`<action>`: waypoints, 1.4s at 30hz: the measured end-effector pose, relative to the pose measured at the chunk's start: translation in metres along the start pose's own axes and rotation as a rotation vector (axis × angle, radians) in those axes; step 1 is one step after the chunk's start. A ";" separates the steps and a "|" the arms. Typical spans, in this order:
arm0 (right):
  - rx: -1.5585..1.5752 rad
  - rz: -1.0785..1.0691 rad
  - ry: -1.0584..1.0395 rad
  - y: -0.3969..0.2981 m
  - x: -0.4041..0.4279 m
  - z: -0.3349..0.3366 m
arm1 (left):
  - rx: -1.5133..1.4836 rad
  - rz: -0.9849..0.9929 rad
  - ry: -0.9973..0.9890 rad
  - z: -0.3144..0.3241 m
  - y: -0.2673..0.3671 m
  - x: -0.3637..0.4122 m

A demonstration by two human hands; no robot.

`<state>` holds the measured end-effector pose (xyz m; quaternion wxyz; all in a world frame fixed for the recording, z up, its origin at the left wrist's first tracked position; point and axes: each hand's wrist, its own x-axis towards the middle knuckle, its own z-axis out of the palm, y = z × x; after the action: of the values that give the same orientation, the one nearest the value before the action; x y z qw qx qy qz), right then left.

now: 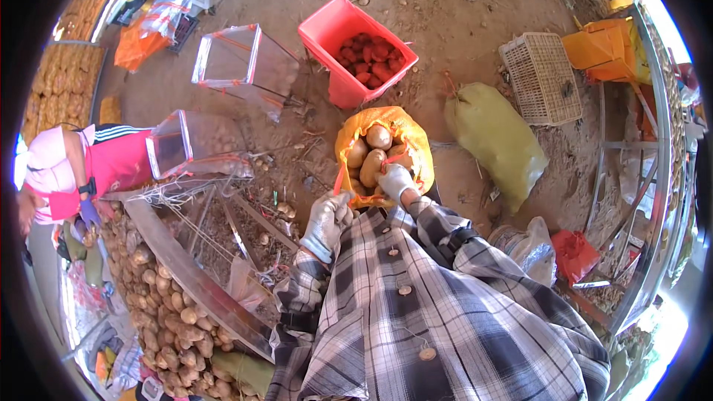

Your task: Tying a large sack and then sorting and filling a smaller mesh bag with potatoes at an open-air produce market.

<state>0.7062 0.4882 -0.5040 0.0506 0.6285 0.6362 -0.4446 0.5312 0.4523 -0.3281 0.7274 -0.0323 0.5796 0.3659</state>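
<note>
An orange mesh sack stands before me, its mouth wide and several potatoes showing inside. My left hand, in a pale glove, is closed on the red drawstring at the sack's near left rim. At the near right rim, my right hand, gloved too, pinches another part of the red drawstring over the potatoes. The fingertips of both hands are partly hidden.
Beyond the sack is a red plastic bin holding red-looking produce. A filled green sack and a white crate lie right. Left are framed clear bags, a metal-edged table heaped with potatoes, and a co-worker in pink.
</note>
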 end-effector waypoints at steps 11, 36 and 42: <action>1.021 0.284 -0.022 0.005 -0.024 -0.085 | 0.055 0.008 -0.183 0.008 -0.004 0.027; 1.555 0.382 -0.188 -0.035 -0.138 -0.063 | 1.015 0.240 -0.030 -0.064 0.016 0.013; 1.624 0.347 -0.037 -0.037 -0.168 -0.064 | 1.315 0.444 -0.181 -0.035 0.034 0.017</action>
<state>0.7415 0.4083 -0.3421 -0.3405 0.5511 0.0106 -0.7617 0.4843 0.4692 -0.3413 0.5496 0.5643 0.6108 0.0806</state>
